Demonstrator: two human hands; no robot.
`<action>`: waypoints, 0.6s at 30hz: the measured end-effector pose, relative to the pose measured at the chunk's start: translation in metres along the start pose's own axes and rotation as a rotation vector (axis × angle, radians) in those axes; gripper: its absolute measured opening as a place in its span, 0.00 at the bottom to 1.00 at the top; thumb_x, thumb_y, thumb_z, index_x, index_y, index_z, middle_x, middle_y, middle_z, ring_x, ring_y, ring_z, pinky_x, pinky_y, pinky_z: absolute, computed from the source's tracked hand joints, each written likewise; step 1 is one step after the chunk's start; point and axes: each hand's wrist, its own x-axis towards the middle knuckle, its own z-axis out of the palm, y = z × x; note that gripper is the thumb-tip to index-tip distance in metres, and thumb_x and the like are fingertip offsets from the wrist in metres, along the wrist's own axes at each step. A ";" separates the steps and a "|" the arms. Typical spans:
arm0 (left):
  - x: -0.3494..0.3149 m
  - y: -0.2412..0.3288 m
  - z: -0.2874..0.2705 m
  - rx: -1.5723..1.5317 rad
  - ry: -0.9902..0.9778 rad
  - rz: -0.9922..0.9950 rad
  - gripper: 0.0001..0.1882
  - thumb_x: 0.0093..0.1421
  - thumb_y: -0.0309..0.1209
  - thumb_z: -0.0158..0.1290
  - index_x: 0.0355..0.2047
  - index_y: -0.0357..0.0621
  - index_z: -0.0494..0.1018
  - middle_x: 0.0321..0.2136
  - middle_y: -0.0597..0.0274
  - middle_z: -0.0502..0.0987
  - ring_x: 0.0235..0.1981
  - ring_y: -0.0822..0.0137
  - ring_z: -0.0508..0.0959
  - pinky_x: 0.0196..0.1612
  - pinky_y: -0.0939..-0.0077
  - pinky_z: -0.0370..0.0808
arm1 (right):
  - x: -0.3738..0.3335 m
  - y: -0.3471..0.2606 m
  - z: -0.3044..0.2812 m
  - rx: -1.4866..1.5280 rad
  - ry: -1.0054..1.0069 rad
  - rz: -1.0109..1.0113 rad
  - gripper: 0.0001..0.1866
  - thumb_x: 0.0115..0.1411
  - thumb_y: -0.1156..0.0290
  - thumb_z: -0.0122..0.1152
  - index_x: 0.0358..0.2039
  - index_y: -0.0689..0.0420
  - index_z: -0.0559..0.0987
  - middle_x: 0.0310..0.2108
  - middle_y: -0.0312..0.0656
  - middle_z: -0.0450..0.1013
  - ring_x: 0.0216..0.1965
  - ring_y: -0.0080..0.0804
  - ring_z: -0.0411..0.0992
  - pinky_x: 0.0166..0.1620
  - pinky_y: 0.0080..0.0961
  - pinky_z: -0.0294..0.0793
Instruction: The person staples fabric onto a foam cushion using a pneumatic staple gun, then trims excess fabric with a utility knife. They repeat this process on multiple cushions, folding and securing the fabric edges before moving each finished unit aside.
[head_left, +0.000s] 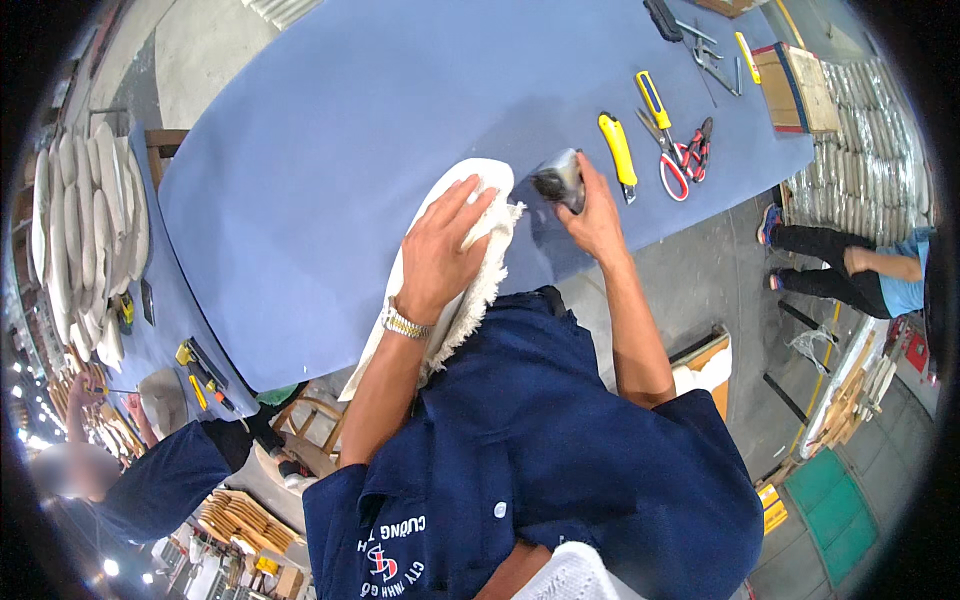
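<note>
My left hand [446, 245] lies flat, fingers stretched, on a long white fabric-covered pad [476, 181] with a frayed edge along its right side. It presses on the pad without gripping it. To the right, my right hand [597, 218] is closed around a grey-and-black handheld object [558, 180]. Motion blurs that object, and its kind does not show. It is held just above the blue table [330, 150], a short gap away from the pad's frayed edge.
Right of my right hand lie a yellow utility knife [619, 155], a yellow-handled screwdriver [653, 98], scissors [668, 160] and red-handled pliers [697, 150]. A cardboard box [795, 88] stands at the table's right corner. Pale pads [90, 220] are stacked at left. Co-workers stand at left and right.
</note>
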 end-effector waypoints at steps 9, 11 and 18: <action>0.005 0.001 -0.016 0.103 -0.011 0.130 0.22 0.54 0.28 0.68 0.51 0.50 0.82 0.60 0.56 0.77 0.60 0.53 0.77 0.60 0.59 0.75 | 0.064 0.096 -0.013 -0.454 0.256 0.176 0.24 0.54 0.61 0.74 0.50 0.55 0.79 0.44 0.51 0.77 0.49 0.50 0.76 0.52 0.47 0.74; 0.006 0.002 -0.027 0.028 -0.027 0.117 0.22 0.55 0.30 0.68 0.51 0.49 0.82 0.61 0.55 0.76 0.61 0.53 0.76 0.61 0.59 0.74 | 0.070 0.097 -0.015 -0.441 0.182 0.161 0.23 0.54 0.61 0.74 0.49 0.55 0.79 0.43 0.49 0.78 0.49 0.49 0.75 0.52 0.48 0.74; 0.054 0.061 -0.102 0.244 0.124 0.175 0.28 0.57 0.39 0.68 0.57 0.49 0.77 0.59 0.53 0.77 0.57 0.51 0.78 0.57 0.59 0.76 | 0.027 -0.059 -0.063 -0.155 0.119 -0.473 0.20 0.53 0.67 0.74 0.48 0.51 0.83 0.42 0.39 0.79 0.48 0.42 0.74 0.51 0.39 0.70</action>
